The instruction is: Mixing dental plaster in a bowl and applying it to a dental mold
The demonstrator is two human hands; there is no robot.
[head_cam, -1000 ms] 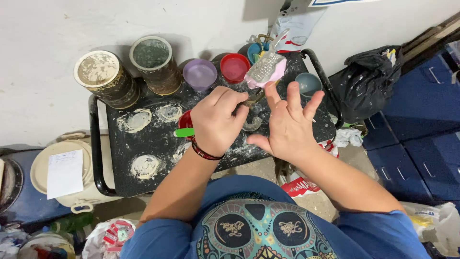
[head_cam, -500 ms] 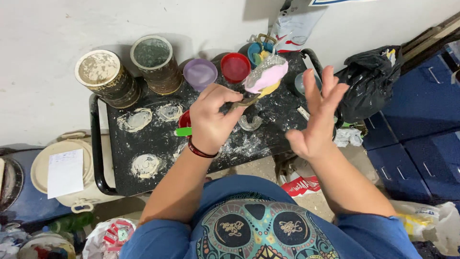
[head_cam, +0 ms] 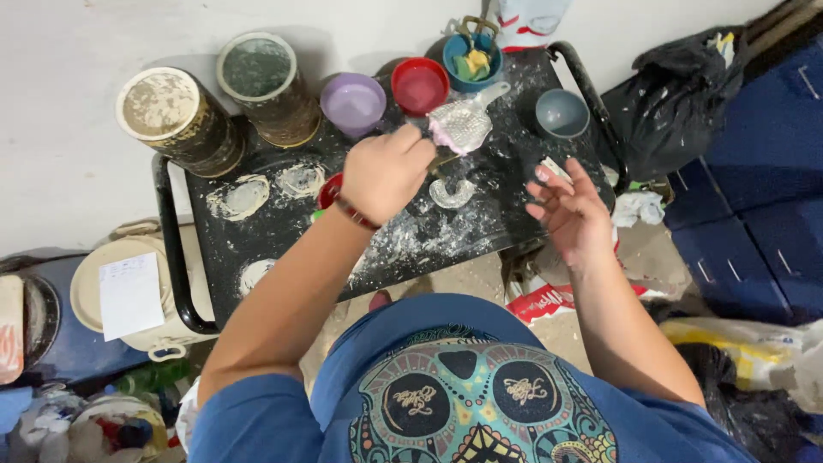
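Two hands over black speckled tray table (head_cam: 283, 240), head view.
L hand (head_cam: 386, 171) fisted on handle of metal impression tray w/ pink material (head_cam: 460, 126), now lowered near table by red bowl (head_cam: 420, 86) & purple bowl (head_cam: 353, 101); a sec ago it was lifted higher. R hand (head_cam: 570, 210) open, fingers spread, empty, pulled back to table's right edge. Curved white plaster cast (head_cam: 452, 193) lies between hands.

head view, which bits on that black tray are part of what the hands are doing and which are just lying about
In hand:
- left hand, shut on a tool handle
- pink mould with perforated tray at its tip
- right hand, open, holding nothing
- pale curved cast between them

Lying about:
- two crusted tins
- purple bowl
- red bowl
- grey bowl
- black bag
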